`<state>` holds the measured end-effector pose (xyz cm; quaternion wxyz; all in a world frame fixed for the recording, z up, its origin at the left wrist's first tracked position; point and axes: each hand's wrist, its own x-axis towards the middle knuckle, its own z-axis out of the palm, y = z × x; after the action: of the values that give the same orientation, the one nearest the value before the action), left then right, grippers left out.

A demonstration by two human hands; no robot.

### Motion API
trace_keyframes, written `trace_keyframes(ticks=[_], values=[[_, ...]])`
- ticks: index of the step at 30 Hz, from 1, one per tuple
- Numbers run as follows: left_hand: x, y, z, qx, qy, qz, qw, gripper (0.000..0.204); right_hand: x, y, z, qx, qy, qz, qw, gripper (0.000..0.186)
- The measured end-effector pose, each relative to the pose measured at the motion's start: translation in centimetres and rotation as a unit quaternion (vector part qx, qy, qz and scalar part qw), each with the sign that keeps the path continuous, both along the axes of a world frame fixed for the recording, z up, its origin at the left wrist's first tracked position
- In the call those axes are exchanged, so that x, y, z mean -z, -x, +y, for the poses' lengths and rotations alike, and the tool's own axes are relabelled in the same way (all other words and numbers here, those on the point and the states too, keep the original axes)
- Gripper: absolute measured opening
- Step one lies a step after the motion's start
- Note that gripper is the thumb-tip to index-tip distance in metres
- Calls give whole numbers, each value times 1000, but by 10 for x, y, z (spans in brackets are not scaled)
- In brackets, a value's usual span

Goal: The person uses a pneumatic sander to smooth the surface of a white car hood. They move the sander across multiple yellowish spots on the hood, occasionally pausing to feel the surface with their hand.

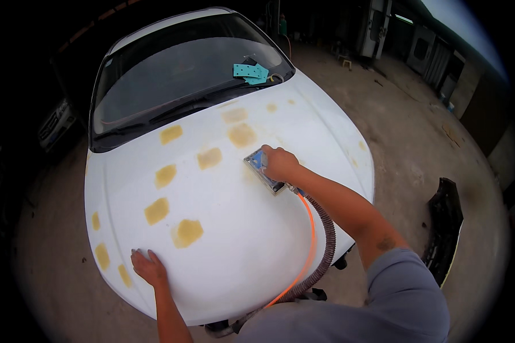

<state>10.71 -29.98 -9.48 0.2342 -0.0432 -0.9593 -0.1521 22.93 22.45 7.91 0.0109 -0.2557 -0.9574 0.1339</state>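
A white car hood [229,274] fills the view, dotted with yellow filler patches [187,232]. My right hand [279,164] is closed on a blue and silver power sander [258,163], which rests on the hood among the patches. A ribbed dark hose [326,240] and an orange air line [308,257] run from the sander toward my body. My left hand [149,266] lies on the hood at the lower left with its fingers apart, holding nothing.
Turquoise perforated sanding sheets [249,71] sit near the wipers on the windscreen [171,74]. A black body panel [443,228] lies on the concrete floor [406,148] at right. Another car [56,123] stands at left. A small stool [344,62] and doorways are behind.
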Motion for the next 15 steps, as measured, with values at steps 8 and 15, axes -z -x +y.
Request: trace_keyframes(ticks=[8,15], values=[[-9,0,7,10,-5,-12,1000,51,4,0,14,35,22,13,999,65],[3,4,-4,-1,-6,-9,1000,55,9,14,26,58,47,24,997,60]])
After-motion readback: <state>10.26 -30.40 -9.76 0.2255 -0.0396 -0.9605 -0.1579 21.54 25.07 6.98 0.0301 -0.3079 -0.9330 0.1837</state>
